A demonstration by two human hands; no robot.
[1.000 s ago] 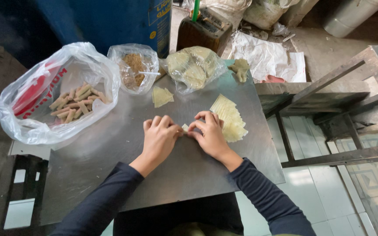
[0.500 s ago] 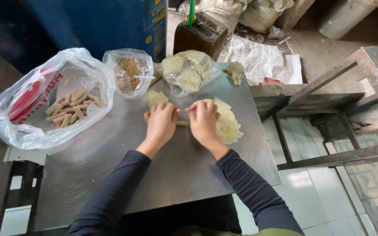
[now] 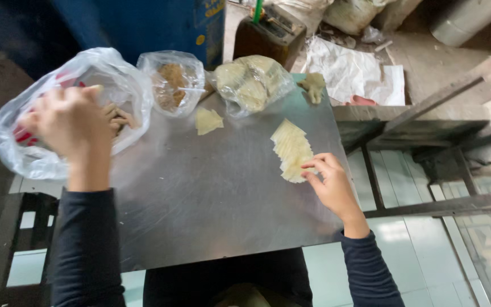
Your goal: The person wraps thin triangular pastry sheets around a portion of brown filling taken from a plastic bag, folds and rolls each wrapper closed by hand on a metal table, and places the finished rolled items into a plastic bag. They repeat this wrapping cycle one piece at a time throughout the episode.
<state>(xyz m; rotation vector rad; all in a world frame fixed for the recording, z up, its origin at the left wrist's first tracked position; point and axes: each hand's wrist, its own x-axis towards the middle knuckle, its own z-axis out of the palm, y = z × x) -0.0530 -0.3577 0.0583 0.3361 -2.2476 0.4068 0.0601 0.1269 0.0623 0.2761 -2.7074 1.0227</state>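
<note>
Left hand [image 3: 69, 122] hangs loosely curled over the big plastic bag [image 3: 41, 148] of rolls, grip contents unclear; right hand [image 3: 331, 182], fingers spread and empty, touches the wrapper stack [image 3: 292, 150] near the worktop [image 3: 211, 193] edge, so a nudge could fan sheets off.

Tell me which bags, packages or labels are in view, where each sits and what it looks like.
Large clear bag: table's far left corner, red print, under the left hand.
Small clear bag: far edge, brown filling.
Tied clear bag: far edge, pale yellow sheets inside.
Blue drum: behind the table, yellow markings.
White sacking: on the floor, far right, crumpled.
</note>
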